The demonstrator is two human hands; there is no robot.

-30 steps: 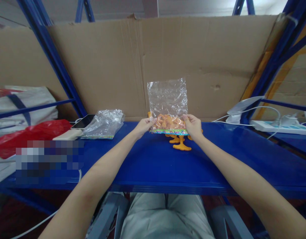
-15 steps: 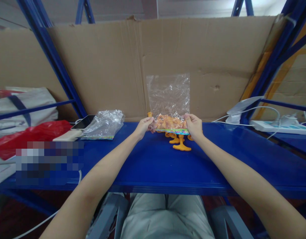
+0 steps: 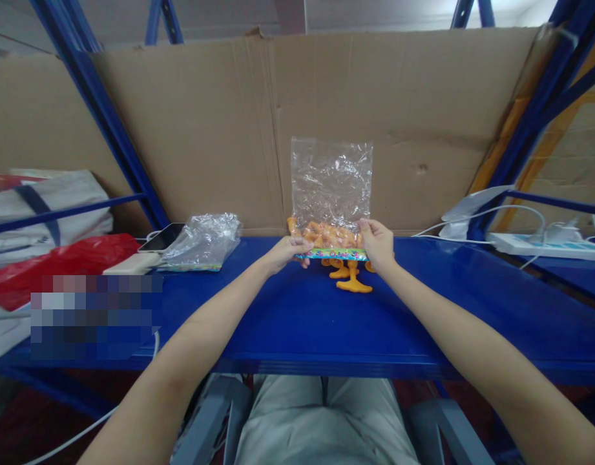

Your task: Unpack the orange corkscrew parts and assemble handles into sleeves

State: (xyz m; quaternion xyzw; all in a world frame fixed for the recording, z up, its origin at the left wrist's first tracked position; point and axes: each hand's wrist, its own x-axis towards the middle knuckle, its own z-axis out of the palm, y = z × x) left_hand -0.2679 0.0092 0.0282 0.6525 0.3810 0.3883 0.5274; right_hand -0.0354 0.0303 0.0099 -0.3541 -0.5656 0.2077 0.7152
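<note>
The 2 bare forearms, left (image 3: 200, 329) and right (image 3: 452, 326), extend forward from the lower corners and converge toward the centre. Both elbows are slightly bent. The bare left hand (image 3: 286, 253) is closed in a pinch, thumb uppermost, fingertips directed inward. The bare right hand (image 3: 378, 245) is closed in a matching pinch, fingertips directed inward. The 2 hands are apart, at near-equal height. The legs, in pale grey-green fabric trousers (image 3: 321, 420), are below.

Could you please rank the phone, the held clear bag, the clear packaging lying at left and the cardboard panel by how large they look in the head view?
Largest to smallest:
cardboard panel
held clear bag
clear packaging
phone
</note>
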